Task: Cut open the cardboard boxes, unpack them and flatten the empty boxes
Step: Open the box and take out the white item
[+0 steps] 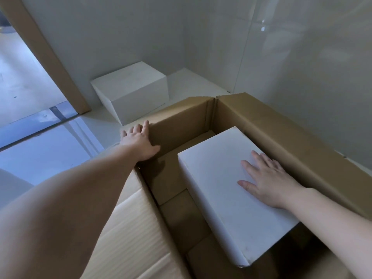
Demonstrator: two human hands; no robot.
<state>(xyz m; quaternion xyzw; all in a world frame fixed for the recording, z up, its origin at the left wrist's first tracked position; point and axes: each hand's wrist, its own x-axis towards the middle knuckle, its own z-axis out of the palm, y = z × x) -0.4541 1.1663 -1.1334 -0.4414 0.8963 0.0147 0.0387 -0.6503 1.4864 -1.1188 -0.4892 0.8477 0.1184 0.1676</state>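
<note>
From the head camera, a large brown cardboard box [261, 125] stood with its top flaps already folded outward, so the cutting of this one looked done. Inside it lay a white inner box [217, 188], tilted against the right wall, with bare brown floor showing beside it on the left. The left hand [138, 141] rested on the far-left corner of the brown box's rim, fingers spread over the outer edge and thumb on the inner side, steadying rather than gripping. The right hand [267, 180] lay flat on top of the white inner box, fingers straight and apart, its grip not closed on anything. A second white box [130, 91] sat on the pale floor [191, 83] just beyond the brown box, near the corner of the grey walls; judging by this, unpacking seemed partway through. Still left: lifting out the remaining white box and flattening the brown one. No cutter was visible.
</note>
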